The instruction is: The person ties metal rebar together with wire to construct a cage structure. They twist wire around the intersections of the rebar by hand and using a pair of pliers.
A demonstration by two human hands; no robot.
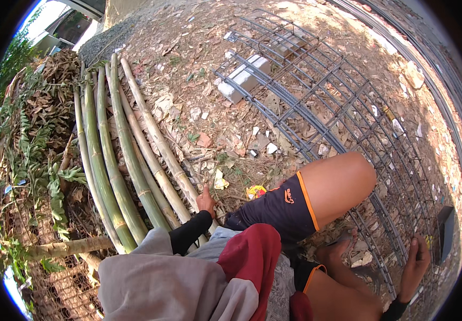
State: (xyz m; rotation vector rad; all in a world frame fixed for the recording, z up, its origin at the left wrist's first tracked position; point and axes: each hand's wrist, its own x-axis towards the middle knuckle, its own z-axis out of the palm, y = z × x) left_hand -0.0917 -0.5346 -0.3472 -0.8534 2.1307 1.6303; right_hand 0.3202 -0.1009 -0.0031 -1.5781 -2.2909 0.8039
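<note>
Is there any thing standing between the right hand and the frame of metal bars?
Nothing visible stands between the right hand and the metal frame; the hand is at its near end, though contact is unclear. The bare knee hides part of the frame farther ahead.

Got big heap of dry brown and green leaves (54,88) way off left of left hand (206,202), plus pale branch (70,248) lying crosswise on same side. Yellow-and-red wrapper (255,191) near that hand, to its right; reddish chunk (204,140) straight beyond it, grey gravel (102,45) much farther out. Dark flat-sided thing (445,231) near right hand (416,263), can't tell what.
</note>
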